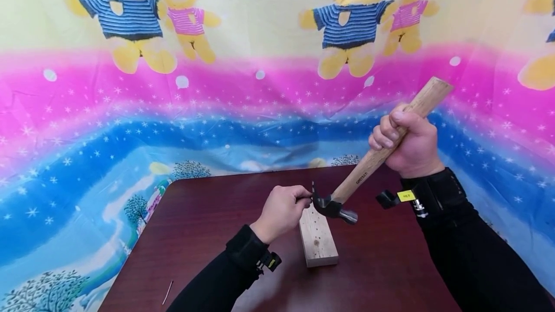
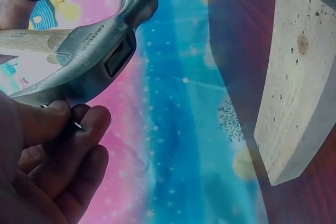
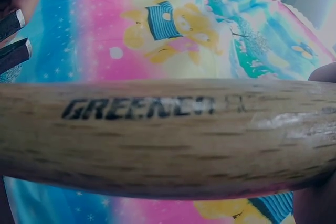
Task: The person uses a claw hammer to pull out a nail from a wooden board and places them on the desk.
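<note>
- Right hand (image 1: 412,146) wraps the wooden handle (image 1: 390,141) of the hammer (image 1: 336,206) at about mid-length, fingers curled fully round; the steel head (image 2: 94,59) hangs just above the far end of the block (image 1: 318,237).
- Left hand (image 1: 282,211) pinches a nail (image 2: 77,125) between thumb and forefinger, right against the claw (image 1: 313,195) of the hammer; whether the nail sits in the claw slot cannot be told.
- The block lies flat on the dark table (image 1: 208,235), its long axis running away from the person.
- A loose nail (image 1: 167,292) lies near the table's front left edge.
- Advice: keep the pinching fingertips clear of the claw edges, and steady the block before any levering or striking.
</note>
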